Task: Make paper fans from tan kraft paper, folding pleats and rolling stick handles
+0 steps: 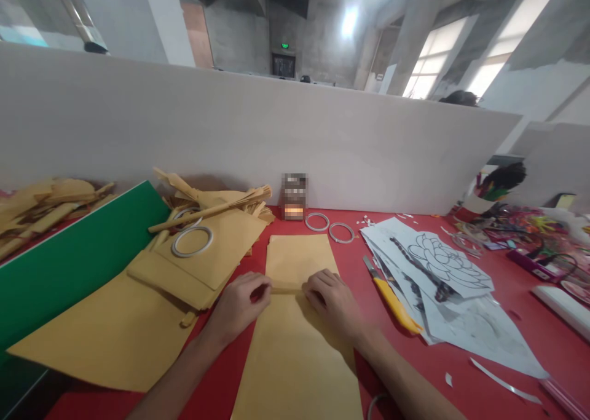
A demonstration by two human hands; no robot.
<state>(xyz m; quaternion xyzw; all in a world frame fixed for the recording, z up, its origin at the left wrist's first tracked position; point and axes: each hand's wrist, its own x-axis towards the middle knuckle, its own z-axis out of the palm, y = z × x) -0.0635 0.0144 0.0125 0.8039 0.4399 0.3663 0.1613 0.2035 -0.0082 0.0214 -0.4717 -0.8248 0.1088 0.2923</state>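
Note:
A long sheet of tan paper (302, 358) lies in front of me on the red table, with a folded part (299, 254) at its far end. A crease or folded edge runs across it between my hands. My left hand (246, 300) pinches the left end of this edge between thumb and fingers. On the right side, my right hand (329, 297) rests on the paper with its fingers curled together at the other end of the edge.
Tan paper pieces (216, 241) with a tape roll (192, 241) lie left, beside a green board (83, 254). Two rings (341, 232) sit ahead. Right are a yellow cutter (391, 300), drawing sheets (449, 263) and a pen cup (477, 205). A white partition (258, 131) stands behind.

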